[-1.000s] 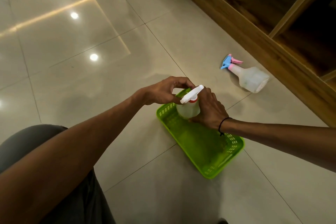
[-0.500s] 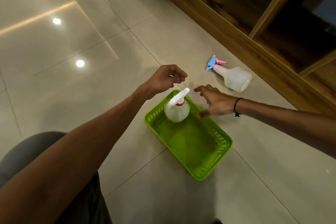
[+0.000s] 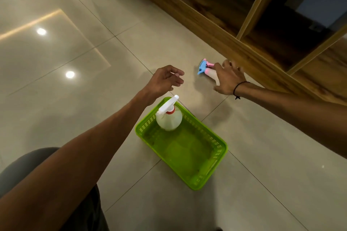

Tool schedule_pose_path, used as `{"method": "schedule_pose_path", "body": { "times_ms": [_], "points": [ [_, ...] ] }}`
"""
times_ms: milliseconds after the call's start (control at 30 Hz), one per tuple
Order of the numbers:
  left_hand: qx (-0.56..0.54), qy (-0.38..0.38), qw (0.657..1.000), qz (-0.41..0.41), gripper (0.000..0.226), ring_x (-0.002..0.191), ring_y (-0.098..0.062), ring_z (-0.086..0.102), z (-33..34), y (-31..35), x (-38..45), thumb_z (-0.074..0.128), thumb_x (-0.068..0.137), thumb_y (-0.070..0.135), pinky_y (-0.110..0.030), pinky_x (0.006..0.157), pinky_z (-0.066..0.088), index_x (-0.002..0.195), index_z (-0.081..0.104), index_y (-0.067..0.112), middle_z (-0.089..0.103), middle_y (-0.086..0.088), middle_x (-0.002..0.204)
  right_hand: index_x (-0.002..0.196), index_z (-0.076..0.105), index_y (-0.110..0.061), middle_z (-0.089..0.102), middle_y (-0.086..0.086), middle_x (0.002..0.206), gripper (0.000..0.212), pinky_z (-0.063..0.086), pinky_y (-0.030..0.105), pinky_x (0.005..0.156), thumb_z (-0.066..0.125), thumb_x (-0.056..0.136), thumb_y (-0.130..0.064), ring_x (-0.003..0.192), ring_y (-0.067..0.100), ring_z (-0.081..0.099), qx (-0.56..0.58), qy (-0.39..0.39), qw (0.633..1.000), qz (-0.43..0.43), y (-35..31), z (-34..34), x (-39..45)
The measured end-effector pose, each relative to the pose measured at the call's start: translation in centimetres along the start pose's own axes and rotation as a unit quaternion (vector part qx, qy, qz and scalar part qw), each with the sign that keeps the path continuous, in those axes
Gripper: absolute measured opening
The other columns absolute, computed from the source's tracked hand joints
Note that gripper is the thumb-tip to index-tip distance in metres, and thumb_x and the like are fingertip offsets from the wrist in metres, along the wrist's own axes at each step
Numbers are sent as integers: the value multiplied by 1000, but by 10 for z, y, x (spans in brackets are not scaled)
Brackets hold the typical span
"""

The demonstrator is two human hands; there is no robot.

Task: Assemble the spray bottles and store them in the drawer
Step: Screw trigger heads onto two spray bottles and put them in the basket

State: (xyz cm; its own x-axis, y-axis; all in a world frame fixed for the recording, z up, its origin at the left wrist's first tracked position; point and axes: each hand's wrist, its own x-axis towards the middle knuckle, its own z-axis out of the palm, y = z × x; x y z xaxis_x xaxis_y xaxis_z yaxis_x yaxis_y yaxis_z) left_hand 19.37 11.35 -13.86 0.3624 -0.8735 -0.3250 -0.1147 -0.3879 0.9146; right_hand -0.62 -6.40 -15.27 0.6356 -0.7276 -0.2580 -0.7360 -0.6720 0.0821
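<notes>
Your right hand (image 3: 228, 78) is spread over the second bottle (image 3: 207, 69) lying on the floor, not yet gripping. Your empty left hand (image 3: 165, 80) hovers loosely curled above the finished bottle (image 3: 169, 118) standing in the basket (image 3: 216, 157). Storing remains.

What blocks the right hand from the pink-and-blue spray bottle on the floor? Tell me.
Nothing visible does. The right hand is spread open directly over the lying pink-and-blue spray bottle, covering its body, with only bare floor tile around it. The green basket sits nearer the person, out of the way.
</notes>
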Motion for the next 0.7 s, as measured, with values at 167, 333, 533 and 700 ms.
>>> {"method": "schedule_pose_path", "body": {
  "times_ms": [167,333,533,700],
  "points": [
    [-13,2,1000,-9,25,97,-18,72,1,1,2,53,111,22,-37,90,54,130,66,14,79,-14,115,154,26,-17,29,22,151,98,45,57,108,87,78,-30,143,47,32,101,-107,985,88,14,13,5],
    [-6,4,1000,-16,25,95,-17,72,1,4,0,54,110,21,-35,89,53,128,68,12,80,-13,114,150,36,-11,34,21,144,102,50,45,90,95,70,-36,133,43,41,183,-122,967,127,15,29,-9],
    [-4,6,1000,14,28,96,-14,75,8,22,-3,61,107,32,-32,87,54,127,70,14,82,-6,109,135,47,-14,39,8,130,96,54,45,97,99,60,-43,114,33,55,339,-17,937,81,1,32,-47],
    [-1,-19,997,69,33,96,-13,74,12,50,-13,67,103,39,-32,86,54,130,69,19,82,-5,112,126,45,-22,39,1,123,94,46,25,83,101,55,-48,105,18,50,406,53,912,15,-13,17,-79]
  ]
}}
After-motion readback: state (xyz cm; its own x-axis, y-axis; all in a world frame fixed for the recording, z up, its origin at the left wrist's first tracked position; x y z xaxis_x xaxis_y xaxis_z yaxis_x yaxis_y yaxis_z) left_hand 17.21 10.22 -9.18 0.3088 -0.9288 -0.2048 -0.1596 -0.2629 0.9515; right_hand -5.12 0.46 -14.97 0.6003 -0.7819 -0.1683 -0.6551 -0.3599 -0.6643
